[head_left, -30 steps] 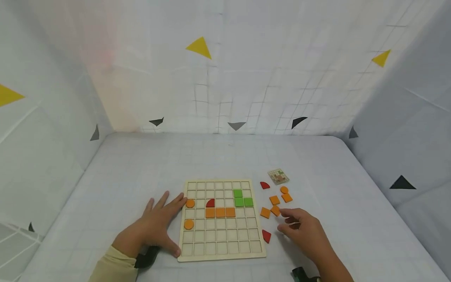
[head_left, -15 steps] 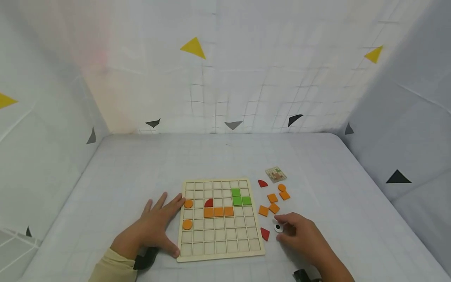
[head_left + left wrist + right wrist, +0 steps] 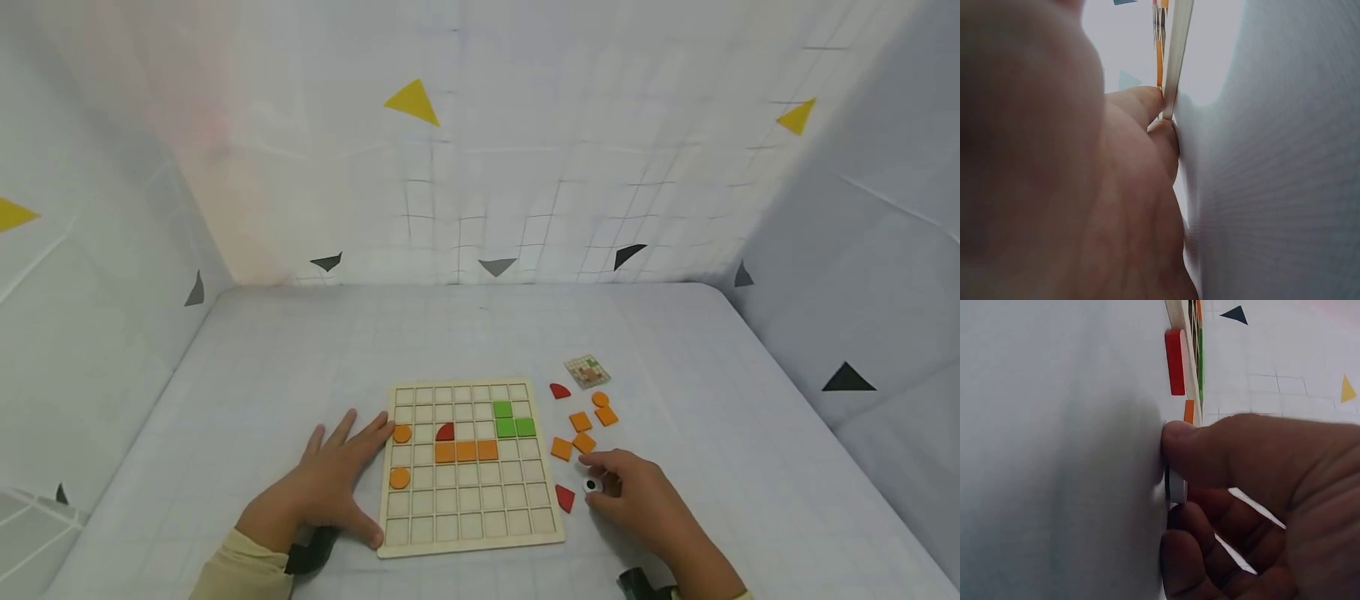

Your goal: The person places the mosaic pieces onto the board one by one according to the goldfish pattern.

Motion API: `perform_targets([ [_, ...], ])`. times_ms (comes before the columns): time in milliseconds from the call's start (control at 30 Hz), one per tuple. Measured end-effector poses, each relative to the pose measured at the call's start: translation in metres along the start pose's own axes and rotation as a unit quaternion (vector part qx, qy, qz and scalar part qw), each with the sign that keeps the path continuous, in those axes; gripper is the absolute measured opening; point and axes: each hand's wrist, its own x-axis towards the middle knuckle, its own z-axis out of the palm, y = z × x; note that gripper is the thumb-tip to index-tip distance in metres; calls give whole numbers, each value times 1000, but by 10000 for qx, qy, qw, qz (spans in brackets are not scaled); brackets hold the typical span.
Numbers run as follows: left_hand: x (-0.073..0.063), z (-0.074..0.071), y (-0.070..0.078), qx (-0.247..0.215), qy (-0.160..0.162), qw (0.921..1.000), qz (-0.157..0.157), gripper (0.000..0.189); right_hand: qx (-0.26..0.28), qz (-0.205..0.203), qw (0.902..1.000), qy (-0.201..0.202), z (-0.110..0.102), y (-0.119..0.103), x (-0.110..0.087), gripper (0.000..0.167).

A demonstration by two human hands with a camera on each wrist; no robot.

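A square wooden grid board (image 3: 477,549) lies on the table, bearing orange squares, orange discs, green squares and a red quarter-round piece (image 3: 446,432). My left hand (image 3: 326,487) rests at its left side, fingers spread, with fingertips and thumb against the edge; the left wrist view shows fingertips at the board's side (image 3: 1177,56). To the right of the board, my right hand (image 3: 637,500) pinches a small white disc with a black dot (image 3: 592,485) between thumb and fingers, close to the tabletop. In the right wrist view the disc (image 3: 1177,487) stands edge-on below the thumb.
Loose orange squares (image 3: 581,422) and an orange disc (image 3: 600,399) lie beyond the right hand. Red pieces lie near the board's right edge, one (image 3: 565,498) beside the hand. A small pattern card (image 3: 588,372) sits farther back. White walls surround the table (image 3: 337,333).
My right hand has drawn back slightly from the loose orange squares, and the white disc has come into sight between its fingers. My left hand stays at the board's edge.
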Motion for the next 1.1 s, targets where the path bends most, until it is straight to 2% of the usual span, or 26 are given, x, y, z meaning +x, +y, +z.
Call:
perform_targets([
  [200,-3,-5,4,-81,16,10000,-44,148,191,-280,9994,-5,-1,-23,-2,37],
  [333,-4,-6,4,-100,8,9999,-85,147,206,-1024,9945,-75,9,-48,-1,35],
  [467,-2,-4,3,-90,-8,9999,-100,147,-7,-2100,9770,-374,25,-72,2,33],
  [567,-1,-2,2,-79,9,9999,-90,147,-150,-2735,9601,-561,37,-88,8,30],
  [633,-1,-2,3,-100,9,9999,-75,146,-281,-3019,9506,-658,42,-98,12,28],
  [733,-1,-3,5,-125,-10,9999,-49,145,-472,-3288,9403,-749,48,-112,17,25],
  [933,-2,-4,4,-90,-60,9999,-103,145,-799,-3387,9322,-995,59,-135,25,21],
  [1100,-3,-5,3,-145,-25,9999,-71,145,-1207,-3550,9221,-954,64,-146,26,9],
])
